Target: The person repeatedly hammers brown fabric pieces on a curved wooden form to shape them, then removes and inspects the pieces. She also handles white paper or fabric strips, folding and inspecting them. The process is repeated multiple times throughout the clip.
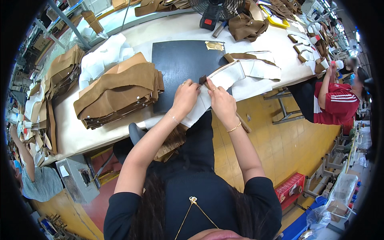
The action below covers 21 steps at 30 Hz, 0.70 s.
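My right hand [222, 104] is closed round a hammer [243, 123], its wooden handle sticking out below the wrist and its dark head [203, 79] between my two hands. Close by on the left, my left hand [186, 97] has its fingers bent together at the edge of a white-backed leather piece [227, 75]; whatever lies under the fingertips is hidden. That piece runs down between my hands toward my lap, over the edge of a black board [176, 56]. Brown leather [172, 144] hangs below the table edge.
A stack of brown leather pieces [120, 90] lies left of the board, with white material [105, 58] behind it. More white-lined pieces [262, 71] lie on the right. A fan [216, 12] stands at the back. Co-workers sit at right [340, 98] and left [40, 182].
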Tool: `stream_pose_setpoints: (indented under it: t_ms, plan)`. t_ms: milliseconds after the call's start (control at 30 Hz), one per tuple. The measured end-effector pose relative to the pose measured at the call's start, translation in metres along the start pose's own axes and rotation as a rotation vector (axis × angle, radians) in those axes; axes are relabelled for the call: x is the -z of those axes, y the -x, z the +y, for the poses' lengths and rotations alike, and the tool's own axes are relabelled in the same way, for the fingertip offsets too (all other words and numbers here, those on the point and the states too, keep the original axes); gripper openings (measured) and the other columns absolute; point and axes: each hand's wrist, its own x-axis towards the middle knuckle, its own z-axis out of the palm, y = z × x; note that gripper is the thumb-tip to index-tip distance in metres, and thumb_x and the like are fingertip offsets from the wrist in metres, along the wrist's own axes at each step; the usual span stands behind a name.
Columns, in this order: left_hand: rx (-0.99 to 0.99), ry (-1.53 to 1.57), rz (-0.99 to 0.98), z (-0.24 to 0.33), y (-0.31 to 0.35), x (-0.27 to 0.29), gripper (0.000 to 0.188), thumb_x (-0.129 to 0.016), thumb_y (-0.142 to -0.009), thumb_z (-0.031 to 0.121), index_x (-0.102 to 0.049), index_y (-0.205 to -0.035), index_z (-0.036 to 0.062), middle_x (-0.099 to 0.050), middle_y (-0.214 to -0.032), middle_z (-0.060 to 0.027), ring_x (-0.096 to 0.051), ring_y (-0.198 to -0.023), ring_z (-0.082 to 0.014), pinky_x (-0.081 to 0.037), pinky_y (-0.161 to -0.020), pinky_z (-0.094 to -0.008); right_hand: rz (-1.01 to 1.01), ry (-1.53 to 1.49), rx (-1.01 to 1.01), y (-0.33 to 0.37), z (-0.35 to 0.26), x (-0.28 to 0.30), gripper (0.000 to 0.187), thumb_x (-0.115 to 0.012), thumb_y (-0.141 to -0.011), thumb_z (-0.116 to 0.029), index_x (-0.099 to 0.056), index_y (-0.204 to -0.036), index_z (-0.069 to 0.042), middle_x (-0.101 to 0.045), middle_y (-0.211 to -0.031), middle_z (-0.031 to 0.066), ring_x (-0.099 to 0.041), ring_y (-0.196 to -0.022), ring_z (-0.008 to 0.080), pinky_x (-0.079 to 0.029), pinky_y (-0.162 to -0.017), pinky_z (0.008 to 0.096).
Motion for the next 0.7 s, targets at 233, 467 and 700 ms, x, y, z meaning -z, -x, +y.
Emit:
stream_pose_setpoints:
  t_ms: [233, 467, 700]
  plan:
    - [-0.059, -0.171, 0.034, 0.005, 0.020, 0.006, 0.010, -0.066, -0.088, 0.011, -0.072, -0.090, 0.0040, -0.064, -0.089, -0.0094, -0.064, -0.086, -0.0277, -0.049, -0.079, -0.0409, 0.035, -0.111, -0.044, 0.001, -0.017, 0.026, 0.041, -0.058, -0.098, -0.023, -0.059, -0.139, -0.025, -0.064, -0.082, 0.0101, -0.066, -0.070, 0.0303, -0.054, -0.063, 0.0425]
    - [-0.196, -0.292, 0.063, -0.003, 0.026, 0.001, 0.011, -0.060, -0.088, 0.011, -0.069, -0.086, 0.0060, -0.062, -0.088, -0.0072, -0.063, -0.086, -0.0234, -0.045, -0.077, -0.0377, -0.170, 0.042, -0.005, 0.005, -0.013, 0.031, 0.040, -0.057, -0.098, -0.024, -0.059, -0.138, -0.026, -0.064, -0.082, 0.0101, -0.066, -0.070, 0.0298, -0.054, -0.063, 0.0418]
    - [-0.054, -0.161, 0.042, -0.001, 0.025, 0.003, 0.014, -0.067, -0.088, 0.015, -0.073, -0.095, 0.0052, -0.065, -0.092, -0.0099, -0.065, -0.089, -0.0263, -0.048, -0.078, -0.0391, -0.075, -0.023, -0.009, 0.013, -0.013, 0.008, 0.044, -0.058, -0.098, -0.023, -0.055, -0.142, -0.025, -0.063, -0.082, 0.0113, -0.066, -0.070, 0.0308, -0.054, -0.064, 0.0421]
